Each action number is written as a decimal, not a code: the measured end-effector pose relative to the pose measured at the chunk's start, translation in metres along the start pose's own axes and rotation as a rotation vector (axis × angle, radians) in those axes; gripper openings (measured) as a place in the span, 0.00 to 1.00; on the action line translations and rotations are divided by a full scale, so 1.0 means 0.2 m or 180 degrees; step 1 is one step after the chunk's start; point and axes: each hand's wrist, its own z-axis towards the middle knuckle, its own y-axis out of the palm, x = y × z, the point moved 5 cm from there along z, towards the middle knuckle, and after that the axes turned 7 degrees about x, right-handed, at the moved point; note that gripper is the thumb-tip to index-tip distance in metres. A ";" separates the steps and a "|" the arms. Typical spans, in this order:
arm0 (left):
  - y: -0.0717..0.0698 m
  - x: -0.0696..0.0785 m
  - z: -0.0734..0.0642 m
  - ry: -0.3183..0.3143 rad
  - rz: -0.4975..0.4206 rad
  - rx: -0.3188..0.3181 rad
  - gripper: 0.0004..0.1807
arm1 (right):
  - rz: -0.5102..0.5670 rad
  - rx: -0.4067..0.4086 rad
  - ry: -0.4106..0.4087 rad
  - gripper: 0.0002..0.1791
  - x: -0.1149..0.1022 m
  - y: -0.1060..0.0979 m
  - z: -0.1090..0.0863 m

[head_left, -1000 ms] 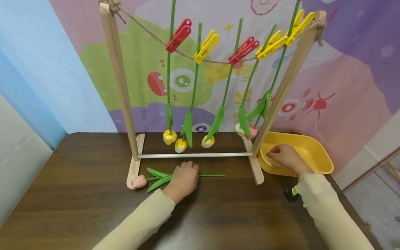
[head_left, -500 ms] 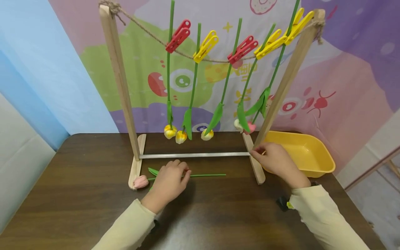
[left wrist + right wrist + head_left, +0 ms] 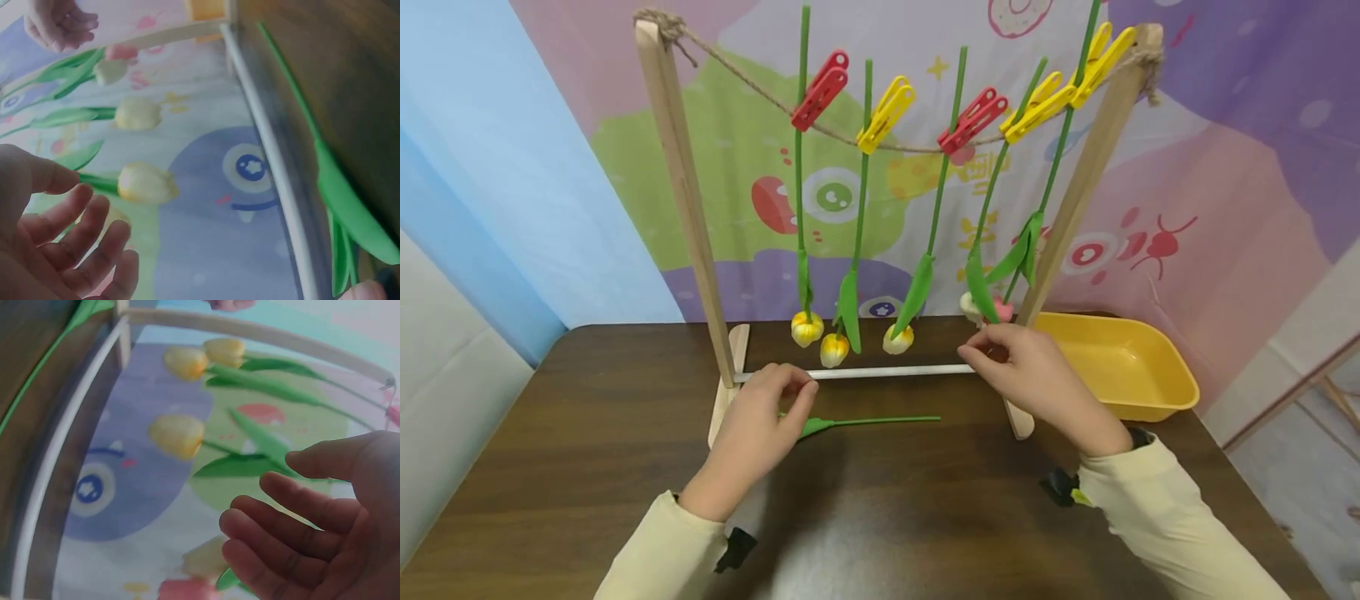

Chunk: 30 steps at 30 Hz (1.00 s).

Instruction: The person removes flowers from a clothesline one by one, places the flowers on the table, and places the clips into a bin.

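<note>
My left hand (image 3: 752,433) hovers over the leafy end of a tulip (image 3: 887,419) lying on the table, its fingers loosely bent around nothing. That tulip's bloom is hidden behind the hand in the head view; its green leaves (image 3: 350,200) show in the left wrist view. Near the foot of the right post, my right hand (image 3: 1033,379) is raised with thumb and fingers apart, and its palm (image 3: 312,550) holds nothing in the right wrist view. Several tulips hang bloom-down from a twine line, among them a yellow one (image 3: 807,330), pinned by red clothespins (image 3: 820,93) and yellow clothespins (image 3: 886,117).
Two wooden posts, left (image 3: 685,200) and right (image 3: 1086,179), carry the twine (image 3: 741,75). A white rod (image 3: 887,372) joins them low down. Behind the right hand is a yellow plastic basin (image 3: 1138,367). A patterned cloth (image 3: 715,167) covers the wall behind.
My left hand has come up off the tulip on the table and moved left. The right hand has gone from over the yellow basin leftward to in front of the right post.
</note>
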 end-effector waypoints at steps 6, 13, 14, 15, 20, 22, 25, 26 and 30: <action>-0.10 -0.01 0.05 -0.0254 -0.0491 0.0280 0.09 | 0.0261 0.0241 -0.0080 0.09 -0.11 -0.04 0.03; -0.18 0.00 0.14 -0.0344 -0.0833 0.0564 0.13 | 0.0701 0.0551 -0.0276 0.09 -0.28 -0.12 0.11; -0.18 0.00 0.15 -0.0367 -0.0888 0.0579 0.13 | 0.0743 0.0582 -0.0310 0.09 -0.30 -0.13 0.13; -0.19 0.00 0.17 -0.0384 -0.0949 0.0594 0.14 | 0.0781 0.0614 -0.0339 0.09 -0.32 -0.14 0.14; -0.22 0.05 0.25 -0.0430 -0.1209 0.0687 0.14 | 0.0995 0.0732 -0.0423 0.10 -0.43 -0.21 0.20; -0.23 0.08 0.29 -0.0422 -0.1281 0.0733 0.14 | 0.1102 0.0785 -0.0478 0.10 -0.48 -0.24 0.23; -0.26 0.12 0.34 -0.0388 -0.1392 0.0776 0.14 | 0.1296 0.0882 -0.0539 0.10 -0.55 -0.29 0.26; -0.26 0.14 0.36 -0.0378 -0.1431 0.0777 0.15 | 0.1358 0.0916 -0.0557 0.10 -0.57 -0.30 0.27; -0.28 0.19 0.43 -0.0318 -0.1611 0.0800 0.15 | 0.1535 0.1072 -0.0655 0.11 -0.67 -0.37 0.30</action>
